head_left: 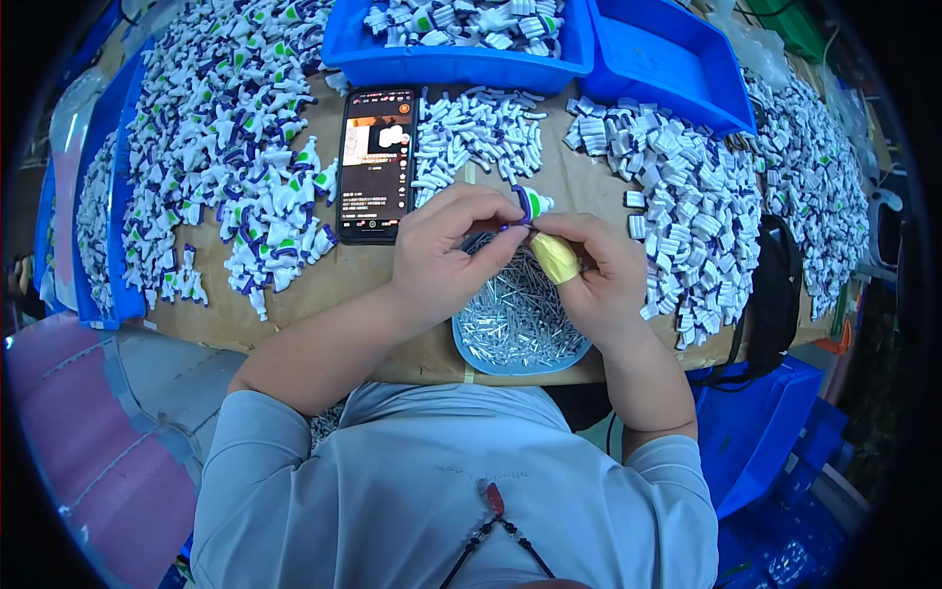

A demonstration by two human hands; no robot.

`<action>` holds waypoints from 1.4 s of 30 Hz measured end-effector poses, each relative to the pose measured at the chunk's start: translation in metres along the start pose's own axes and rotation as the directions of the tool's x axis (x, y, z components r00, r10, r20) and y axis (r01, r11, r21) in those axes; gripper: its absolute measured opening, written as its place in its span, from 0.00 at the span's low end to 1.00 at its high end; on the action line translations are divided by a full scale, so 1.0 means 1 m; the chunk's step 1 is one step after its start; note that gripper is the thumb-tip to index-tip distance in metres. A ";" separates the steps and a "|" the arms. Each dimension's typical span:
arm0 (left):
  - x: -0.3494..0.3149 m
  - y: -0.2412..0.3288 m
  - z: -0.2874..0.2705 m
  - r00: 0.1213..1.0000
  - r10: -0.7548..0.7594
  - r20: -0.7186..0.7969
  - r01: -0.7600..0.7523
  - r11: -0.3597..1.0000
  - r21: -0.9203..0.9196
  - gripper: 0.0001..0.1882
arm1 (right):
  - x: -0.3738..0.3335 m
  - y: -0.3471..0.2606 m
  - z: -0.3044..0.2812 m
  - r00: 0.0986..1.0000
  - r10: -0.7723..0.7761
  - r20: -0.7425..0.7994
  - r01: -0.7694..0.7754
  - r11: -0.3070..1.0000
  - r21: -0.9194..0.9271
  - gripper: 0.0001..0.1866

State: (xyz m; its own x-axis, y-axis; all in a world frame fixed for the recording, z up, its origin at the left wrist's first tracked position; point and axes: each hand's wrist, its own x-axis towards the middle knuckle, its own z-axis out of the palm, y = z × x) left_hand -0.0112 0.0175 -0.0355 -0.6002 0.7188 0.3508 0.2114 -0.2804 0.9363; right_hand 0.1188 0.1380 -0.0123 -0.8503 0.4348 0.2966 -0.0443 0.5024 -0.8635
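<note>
My left hand (453, 247) pinches a small white plastic figure part (536, 203) with green and purple patches, its fingertips at the purple edge. From the other side my right hand (601, 270) closes on the same part, thumb and forefinger together. Yellow tape (555, 258) wraps a digit of that hand. What the fingertips press between them is partly hidden. Just below both hands stands a light blue tub (520, 369) full of thin silvery metal pins (515, 319).
A lit phone (377, 167) lies left of my hands, beside small white tubular pieces (481, 133). Figure parts (226, 128) are heaped at left, white ribbed pieces (677, 206) at right. Blue bins (456, 67) stand at the back, one holding parts. A black bag (775, 285) hangs at the right edge.
</note>
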 end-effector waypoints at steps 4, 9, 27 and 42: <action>0.000 -0.001 -0.001 0.999 0.034 0.027 -0.036 0.996 0.076 0.09 | 0.003 -0.006 -0.004 0.997 -0.083 -0.006 0.081 0.992 -0.100 0.13; 0.004 -0.001 -0.004 0.990 0.131 0.058 -0.138 0.981 0.139 0.08 | -0.001 -0.007 -0.006 0.994 -0.082 0.071 0.085 0.995 -0.048 0.10; 0.001 0.004 -0.009 0.969 0.189 0.162 -0.205 0.975 0.084 0.11 | 0.007 -0.012 -0.004 0.990 -0.134 -0.041 0.130 0.987 -0.091 0.09; -0.003 0.002 -0.003 0.998 -0.056 0.041 0.063 0.982 -0.176 0.08 | 0.004 -0.011 0.000 0.963 -0.258 -0.080 0.249 0.963 -0.106 0.19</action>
State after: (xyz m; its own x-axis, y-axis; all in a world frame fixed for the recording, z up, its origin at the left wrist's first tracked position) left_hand -0.0116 0.0132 -0.0349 -0.5790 0.7589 0.2980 0.0346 -0.3423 0.9389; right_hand 0.1157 0.1342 -0.0011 -0.7653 0.3485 0.5411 -0.1992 0.6712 -0.7140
